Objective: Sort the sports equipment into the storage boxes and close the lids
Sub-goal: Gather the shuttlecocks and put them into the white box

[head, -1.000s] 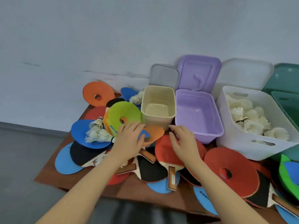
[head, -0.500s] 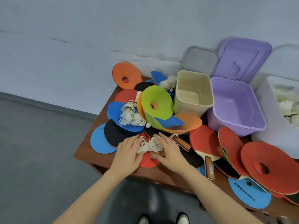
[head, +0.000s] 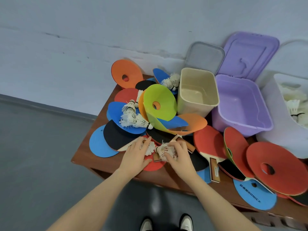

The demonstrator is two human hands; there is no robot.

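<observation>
Two bare hands meet at the near edge of a brown wooden table (head: 93,157) heaped with sports gear. The right hand (head: 179,157) curls its fingers round a white feathered shuttlecock (head: 164,150), which lies on its side, long axis running left to right, cork tip pointing left toward the other hand. The left hand (head: 135,155) rests its fingers on a second shuttlecock (head: 150,148); whether it grips it cannot be told. Both shuttlecocks lie on red and black table tennis paddles.

Behind the hands, more shuttlecocks (head: 133,120) lie on a blue disc, cork tips pointing right. A green disc with a hole (head: 160,104) stands tilted beside them.

At the back right stand three open boxes: a beige box (head: 198,92) and a purple box (head: 240,105), both holding nothing, and a white box (head: 281,117) with shuttlecocks inside. A grey lid (head: 205,55) and a purple lid (head: 248,52) lean upright against the pale wall. The floor is grey.
</observation>
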